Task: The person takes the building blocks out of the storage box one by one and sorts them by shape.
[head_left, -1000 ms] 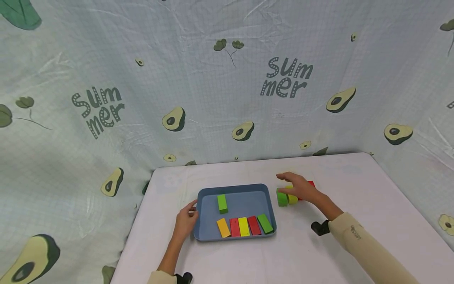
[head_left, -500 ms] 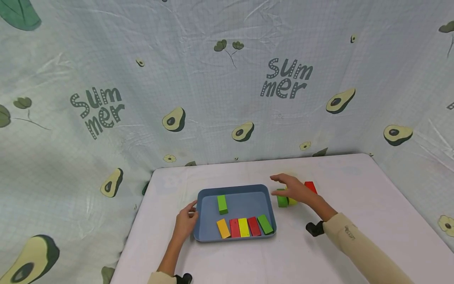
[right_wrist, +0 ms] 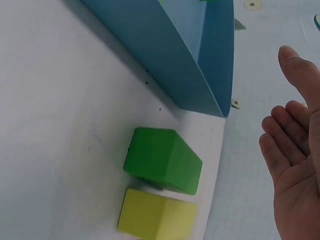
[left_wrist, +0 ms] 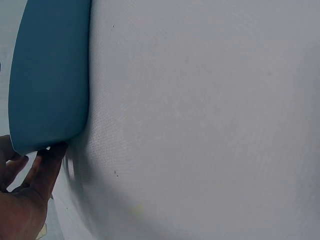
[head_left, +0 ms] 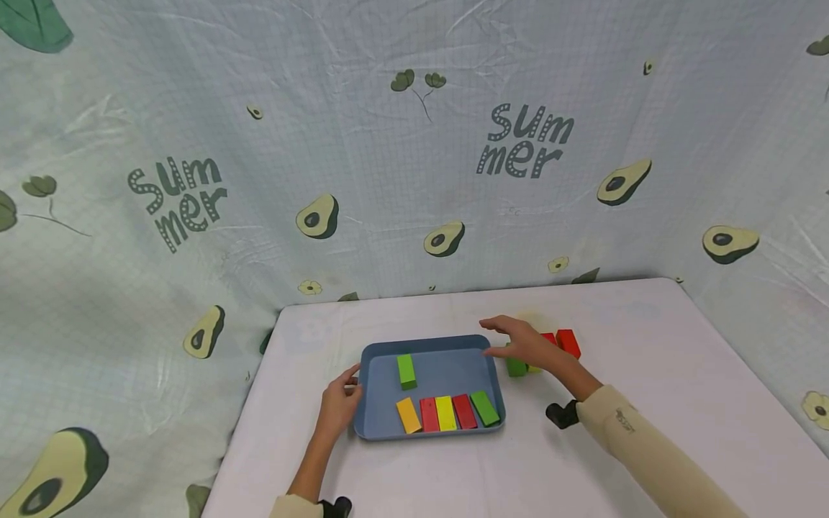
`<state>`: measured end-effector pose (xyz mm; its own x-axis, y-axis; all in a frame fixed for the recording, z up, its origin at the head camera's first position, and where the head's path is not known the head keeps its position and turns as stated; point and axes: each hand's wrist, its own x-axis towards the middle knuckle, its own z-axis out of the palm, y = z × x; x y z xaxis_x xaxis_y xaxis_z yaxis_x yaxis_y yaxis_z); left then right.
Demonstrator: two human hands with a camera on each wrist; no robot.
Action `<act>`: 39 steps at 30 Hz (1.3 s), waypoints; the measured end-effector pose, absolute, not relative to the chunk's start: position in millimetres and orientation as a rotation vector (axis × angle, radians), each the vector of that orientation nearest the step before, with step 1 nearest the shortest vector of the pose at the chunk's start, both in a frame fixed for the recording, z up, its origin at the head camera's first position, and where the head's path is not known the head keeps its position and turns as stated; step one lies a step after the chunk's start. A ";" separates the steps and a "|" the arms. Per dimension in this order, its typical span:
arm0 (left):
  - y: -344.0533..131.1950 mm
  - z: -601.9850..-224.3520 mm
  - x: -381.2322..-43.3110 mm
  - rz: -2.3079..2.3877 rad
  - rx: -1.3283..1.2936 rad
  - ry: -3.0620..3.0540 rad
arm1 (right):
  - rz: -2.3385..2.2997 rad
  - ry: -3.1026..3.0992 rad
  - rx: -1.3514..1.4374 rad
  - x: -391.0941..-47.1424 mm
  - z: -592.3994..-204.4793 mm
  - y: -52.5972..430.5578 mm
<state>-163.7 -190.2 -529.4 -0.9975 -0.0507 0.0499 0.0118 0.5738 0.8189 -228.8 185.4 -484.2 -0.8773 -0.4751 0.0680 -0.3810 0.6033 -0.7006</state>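
A blue-grey tray (head_left: 453, 368) lies on the table. My left hand (head_left: 340, 404) is at its left side, fingertips against the rim; in the left wrist view those fingers (left_wrist: 50, 162) meet the tray's outer wall (left_wrist: 50, 85). My right hand (head_left: 523, 342) hovers near the tray's right edge, thumb and fingers spread, holding nothing. Partly hidden below it are a green block (head_left: 516, 368) and a yellow block (head_left: 534, 370). The right wrist view shows this green block (right_wrist: 155, 155) beside the yellow one (right_wrist: 157, 215), with my right hand (right_wrist: 297, 165) off to the side.
Inside the tray, a row of orange (head_left: 409, 415), red, yellow (head_left: 445, 414), red and green (head_left: 484, 408) blocks lines the near edge. Another green block (head_left: 406, 371) lies farther back. Two red blocks, one fully visible (head_left: 568, 343), sit behind my right wrist. A patterned cloth (head_left: 388, 180) hangs behind the table.
My right hand has moved left, from over the loose blocks toward the tray's right edge, uncovering the red blocks. The left hand, the tray and its blocks have stayed put.
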 end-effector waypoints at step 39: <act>-190.2 -528.4 -164.5 -1.445 0.041 -2.729 | -1.130 2.646 -0.806 -232.7 -487.4 145.4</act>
<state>-164.5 -190.2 -528.4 -0.9982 -0.0486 0.0351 0.0017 0.5623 0.8270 -232.7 145.4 -487.4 -0.8436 -0.5328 0.0669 -0.4168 0.5712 -0.7071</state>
